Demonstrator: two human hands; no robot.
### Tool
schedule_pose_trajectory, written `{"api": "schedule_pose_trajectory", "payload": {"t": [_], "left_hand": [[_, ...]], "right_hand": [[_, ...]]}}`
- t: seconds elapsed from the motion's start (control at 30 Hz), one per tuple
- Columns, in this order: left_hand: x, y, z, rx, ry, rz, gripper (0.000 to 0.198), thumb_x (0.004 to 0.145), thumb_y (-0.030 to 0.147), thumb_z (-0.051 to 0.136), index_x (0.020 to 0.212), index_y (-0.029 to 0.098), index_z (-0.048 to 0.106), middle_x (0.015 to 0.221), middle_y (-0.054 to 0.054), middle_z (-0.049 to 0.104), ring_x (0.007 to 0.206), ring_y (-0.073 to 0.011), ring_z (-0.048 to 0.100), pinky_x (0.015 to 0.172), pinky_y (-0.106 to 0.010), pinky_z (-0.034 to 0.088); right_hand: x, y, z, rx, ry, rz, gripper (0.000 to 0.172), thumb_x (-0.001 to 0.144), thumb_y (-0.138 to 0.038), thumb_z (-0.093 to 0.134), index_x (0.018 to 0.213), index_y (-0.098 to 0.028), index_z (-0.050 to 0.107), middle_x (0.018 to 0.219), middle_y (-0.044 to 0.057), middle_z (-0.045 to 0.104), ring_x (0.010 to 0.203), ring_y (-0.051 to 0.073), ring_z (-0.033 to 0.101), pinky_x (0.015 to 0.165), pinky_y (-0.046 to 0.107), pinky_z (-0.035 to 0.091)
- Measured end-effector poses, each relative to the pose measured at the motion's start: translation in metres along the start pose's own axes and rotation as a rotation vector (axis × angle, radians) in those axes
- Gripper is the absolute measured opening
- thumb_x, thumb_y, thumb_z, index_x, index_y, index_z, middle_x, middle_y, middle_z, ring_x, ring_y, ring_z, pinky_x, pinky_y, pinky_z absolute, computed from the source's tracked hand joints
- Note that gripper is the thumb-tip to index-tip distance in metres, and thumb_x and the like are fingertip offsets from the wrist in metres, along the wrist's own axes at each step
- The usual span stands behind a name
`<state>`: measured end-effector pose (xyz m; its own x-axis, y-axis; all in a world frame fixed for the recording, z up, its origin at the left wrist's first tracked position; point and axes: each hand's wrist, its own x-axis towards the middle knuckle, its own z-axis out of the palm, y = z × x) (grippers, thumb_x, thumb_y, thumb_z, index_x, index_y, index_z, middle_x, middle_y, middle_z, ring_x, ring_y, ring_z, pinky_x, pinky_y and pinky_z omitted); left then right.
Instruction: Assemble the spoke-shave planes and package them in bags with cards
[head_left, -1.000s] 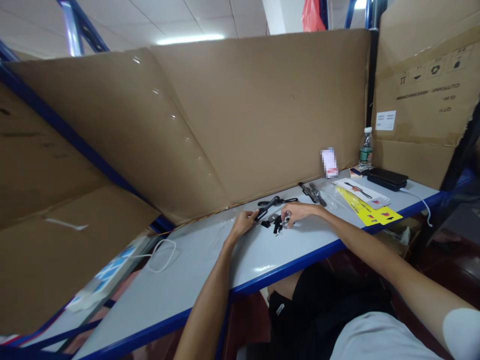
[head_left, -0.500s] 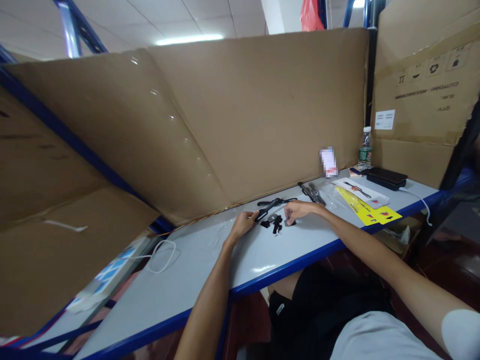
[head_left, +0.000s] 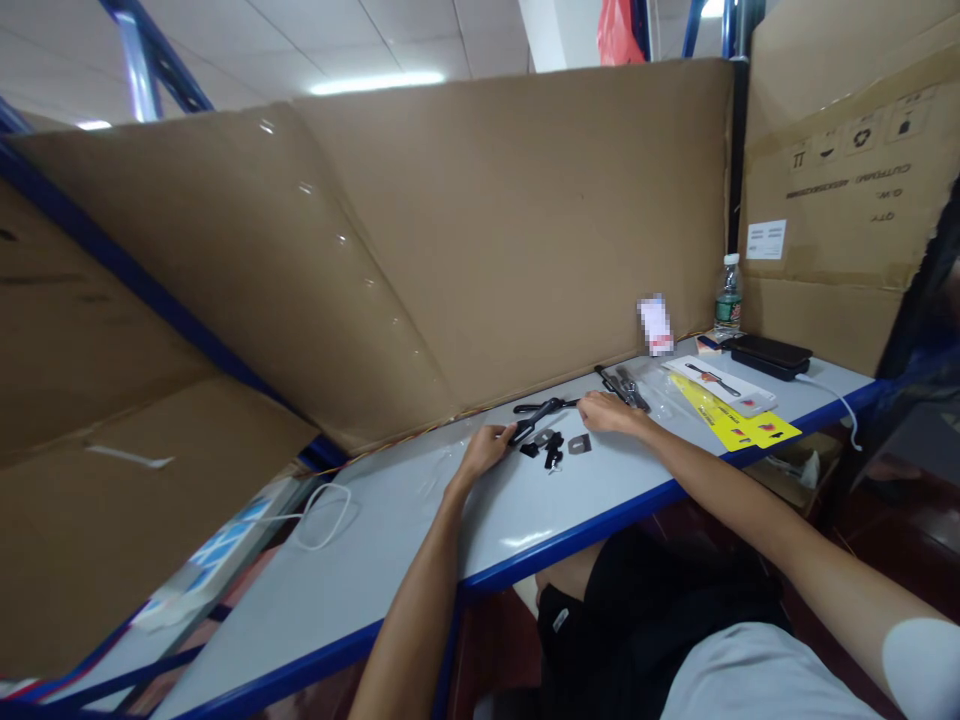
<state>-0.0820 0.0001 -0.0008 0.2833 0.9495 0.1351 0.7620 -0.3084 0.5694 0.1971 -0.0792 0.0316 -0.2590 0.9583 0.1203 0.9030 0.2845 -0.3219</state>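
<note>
My left hand (head_left: 487,448) rests on the grey table (head_left: 420,540) with its fingers curled round the near end of a black strap (head_left: 541,409). My right hand (head_left: 602,412) lies further right, fingers bent and pinched at the far end of that strap; what is between them is too small to name. Between the hands sit a few small black parts (head_left: 550,447) and a small grey flat piece (head_left: 579,444), free of both hands.
Cardboard walls (head_left: 480,240) close in the back and left. To the right lie more black straps (head_left: 624,384), a yellow card (head_left: 739,418), a white packet (head_left: 721,383), a dark flat device (head_left: 772,355) and a water bottle (head_left: 728,296). A white cable (head_left: 322,510) loops at left.
My right hand has left the small parts and moved up and right toward the strap's far end, uncovering the grey flat piece. My left hand has stayed put.
</note>
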Motion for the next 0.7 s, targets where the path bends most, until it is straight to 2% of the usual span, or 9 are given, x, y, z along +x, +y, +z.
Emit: {"api": "schedule_pose_trajectory", "payload": {"t": [0.1, 0.2, 0.3, 0.37, 0.53, 0.6, 0.7], "left_hand": [[0.000, 0.001, 0.000, -0.027, -0.012, -0.009, 0.063, 0.083, 0.074, 0.049, 0.056, 0.018, 0.056, 0.044, 0.001, 0.047, 0.045, -0.0130, 0.040, 0.051, -0.027, 0.026], [-0.001, 0.003, 0.000, -0.085, -0.015, -0.026, 0.062, 0.082, 0.074, 0.052, 0.056, 0.018, 0.055, 0.044, 0.002, 0.046, 0.046, -0.0129, 0.040, 0.050, -0.026, 0.024], [-0.002, 0.005, -0.001, -0.106, -0.002, -0.041, 0.060, 0.082, 0.072, 0.053, 0.056, 0.018, 0.056, 0.043, 0.002, 0.045, 0.047, -0.0135, 0.041, 0.050, -0.026, 0.023], [-0.002, 0.006, -0.001, -0.086, 0.002, -0.041, 0.058, 0.085, 0.069, 0.051, 0.057, 0.018, 0.055, 0.043, 0.002, 0.045, 0.046, -0.0139, 0.042, 0.051, -0.026, 0.025], [-0.002, 0.006, -0.002, -0.010, -0.016, -0.035, 0.053, 0.091, 0.059, 0.043, 0.057, 0.020, 0.053, 0.044, 0.001, 0.048, 0.046, -0.0148, 0.044, 0.054, -0.027, 0.027], [-0.002, 0.005, -0.002, -0.012, -0.020, -0.029, 0.050, 0.091, 0.057, 0.044, 0.059, 0.020, 0.054, 0.044, 0.001, 0.050, 0.046, -0.0149, 0.044, 0.054, -0.027, 0.027], [-0.002, 0.005, -0.001, -0.035, -0.018, -0.024, 0.044, 0.090, 0.054, 0.047, 0.062, 0.020, 0.054, 0.045, 0.001, 0.050, 0.046, -0.0145, 0.043, 0.054, -0.027, 0.027]], "right_hand": [[-0.001, 0.001, -0.005, -0.015, 0.028, -0.053, 0.023, 0.081, -0.017, 0.069, 0.103, -0.014, 0.077, 0.110, 0.014, 0.075, 0.097, 0.024, 0.069, 0.070, 0.024, 0.042], [-0.001, -0.003, -0.010, 0.075, -0.151, -0.125, 0.042, 0.073, -0.034, 0.082, 0.111, -0.017, 0.075, 0.103, 0.007, 0.076, 0.089, 0.020, 0.068, 0.065, 0.022, 0.042], [-0.001, -0.009, -0.011, 0.064, -0.240, -0.112, 0.055, 0.064, -0.036, 0.089, 0.114, -0.016, 0.074, 0.100, 0.006, 0.075, 0.082, 0.018, 0.065, 0.060, 0.022, 0.040], [-0.001, -0.012, -0.011, 0.050, -0.252, -0.077, 0.051, 0.063, -0.033, 0.089, 0.109, -0.014, 0.076, 0.093, 0.004, 0.074, 0.078, 0.017, 0.063, 0.058, 0.022, 0.039], [0.003, -0.006, -0.007, 0.117, -0.343, -0.023, 0.026, 0.063, -0.030, 0.086, 0.082, -0.015, 0.076, 0.069, -0.003, 0.066, 0.067, 0.014, 0.058, 0.055, 0.023, 0.036], [0.005, -0.003, -0.005, 0.155, -0.357, -0.035, 0.026, 0.061, -0.030, 0.086, 0.076, -0.015, 0.073, 0.064, -0.004, 0.063, 0.063, 0.013, 0.056, 0.053, 0.023, 0.034], [0.007, -0.001, -0.001, 0.265, -0.330, -0.060, 0.033, 0.057, -0.021, 0.086, 0.086, -0.015, 0.071, 0.061, -0.007, 0.060, 0.058, 0.012, 0.054, 0.051, 0.022, 0.033]]}}
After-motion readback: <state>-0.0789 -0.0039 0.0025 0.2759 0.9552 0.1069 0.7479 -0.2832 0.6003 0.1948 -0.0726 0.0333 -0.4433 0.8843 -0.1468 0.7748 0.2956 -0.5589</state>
